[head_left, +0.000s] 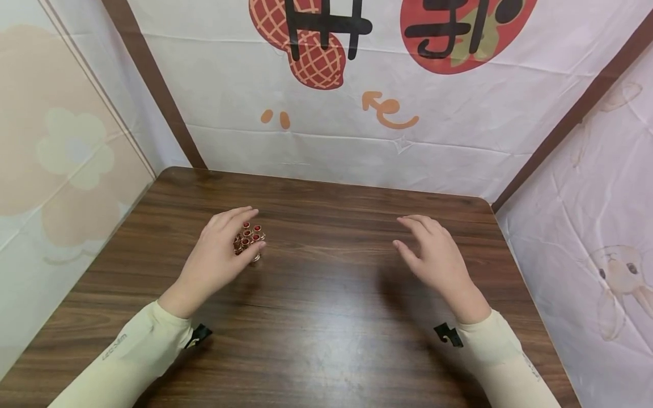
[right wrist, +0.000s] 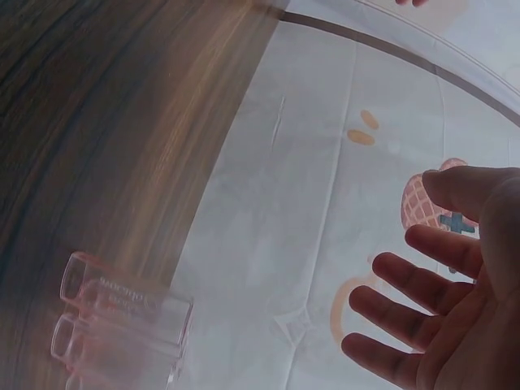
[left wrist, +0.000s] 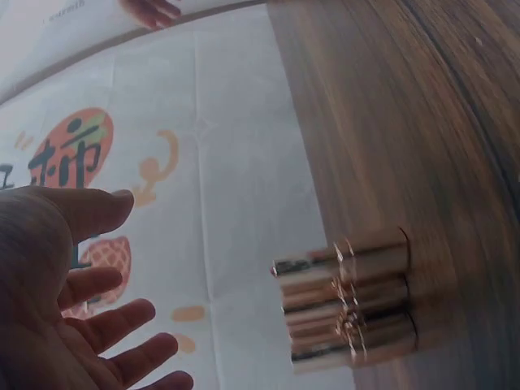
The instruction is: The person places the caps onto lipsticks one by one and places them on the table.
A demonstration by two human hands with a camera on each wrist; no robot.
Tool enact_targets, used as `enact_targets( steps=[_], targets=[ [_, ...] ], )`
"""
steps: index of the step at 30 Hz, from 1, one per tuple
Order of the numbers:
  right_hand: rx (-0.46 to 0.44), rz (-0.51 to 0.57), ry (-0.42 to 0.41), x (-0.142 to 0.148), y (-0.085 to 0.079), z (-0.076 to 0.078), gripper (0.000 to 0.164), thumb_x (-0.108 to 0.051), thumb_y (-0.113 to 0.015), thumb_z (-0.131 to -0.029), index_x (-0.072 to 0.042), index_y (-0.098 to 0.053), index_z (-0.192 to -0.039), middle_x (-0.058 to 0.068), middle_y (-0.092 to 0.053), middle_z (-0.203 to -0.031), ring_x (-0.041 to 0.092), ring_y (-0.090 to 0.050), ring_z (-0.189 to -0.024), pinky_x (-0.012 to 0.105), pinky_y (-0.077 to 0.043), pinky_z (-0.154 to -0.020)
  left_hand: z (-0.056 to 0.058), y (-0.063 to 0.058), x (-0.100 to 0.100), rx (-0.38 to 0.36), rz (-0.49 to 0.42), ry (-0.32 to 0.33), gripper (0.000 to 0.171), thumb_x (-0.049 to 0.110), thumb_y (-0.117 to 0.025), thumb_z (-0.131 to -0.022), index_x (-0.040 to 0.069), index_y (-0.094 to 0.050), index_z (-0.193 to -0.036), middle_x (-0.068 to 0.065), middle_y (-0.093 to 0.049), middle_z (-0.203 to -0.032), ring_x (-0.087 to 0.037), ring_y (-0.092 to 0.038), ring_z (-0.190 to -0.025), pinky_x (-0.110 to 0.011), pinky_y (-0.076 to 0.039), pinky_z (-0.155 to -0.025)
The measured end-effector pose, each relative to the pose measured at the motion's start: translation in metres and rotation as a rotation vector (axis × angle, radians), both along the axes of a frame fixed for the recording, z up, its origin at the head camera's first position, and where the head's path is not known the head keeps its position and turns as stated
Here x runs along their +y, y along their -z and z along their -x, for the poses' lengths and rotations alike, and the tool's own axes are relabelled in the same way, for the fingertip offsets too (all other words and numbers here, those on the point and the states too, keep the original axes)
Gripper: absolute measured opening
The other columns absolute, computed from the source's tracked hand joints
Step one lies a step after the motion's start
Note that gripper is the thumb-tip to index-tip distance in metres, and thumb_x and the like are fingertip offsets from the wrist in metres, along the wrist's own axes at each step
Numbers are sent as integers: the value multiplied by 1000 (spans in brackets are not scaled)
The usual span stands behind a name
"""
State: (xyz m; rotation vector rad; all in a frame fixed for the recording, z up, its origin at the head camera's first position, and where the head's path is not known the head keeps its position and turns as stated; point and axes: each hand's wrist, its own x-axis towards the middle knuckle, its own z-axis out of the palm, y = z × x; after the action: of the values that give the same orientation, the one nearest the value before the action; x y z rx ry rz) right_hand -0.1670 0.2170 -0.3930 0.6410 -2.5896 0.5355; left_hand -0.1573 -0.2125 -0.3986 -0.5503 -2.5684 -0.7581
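My left hand hovers over the left half of the table, fingers spread and holding nothing. Just beyond its thumb and fingertips stands a tight cluster of gold tubes with round red tops, partly hidden by the hand. Seen from the left wrist, these lipstick-like tubes stand upright side by side, each with a shiny band round its middle. On the right, my right hand is also spread above the table with nothing in it. Several clear, pinkish tubes with faint lettering appear in the right wrist view; the hand hides them in the head view.
A dark wood-grain table lies under both hands, with rounded far corners. Behind it hangs a white printed cloth, and more cloth closes in the sides. Small black pieces sit at the cuffs of the pale sleeves.
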Motion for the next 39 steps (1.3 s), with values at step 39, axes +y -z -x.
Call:
enact_targets(
  steps=[39],
  targets=[
    [-196,-12,195,57,-3,-3,36,-31,-67,-100,-10,-68,-128,14,-67,-128,37,-63,-117,58,-49,-93,17,57,-60,-504,-21,-245,49,32,-77,-92,2,-60,-127,-19,-64,-110,-33,-59,-102,-51,-47,-84]
  ],
)
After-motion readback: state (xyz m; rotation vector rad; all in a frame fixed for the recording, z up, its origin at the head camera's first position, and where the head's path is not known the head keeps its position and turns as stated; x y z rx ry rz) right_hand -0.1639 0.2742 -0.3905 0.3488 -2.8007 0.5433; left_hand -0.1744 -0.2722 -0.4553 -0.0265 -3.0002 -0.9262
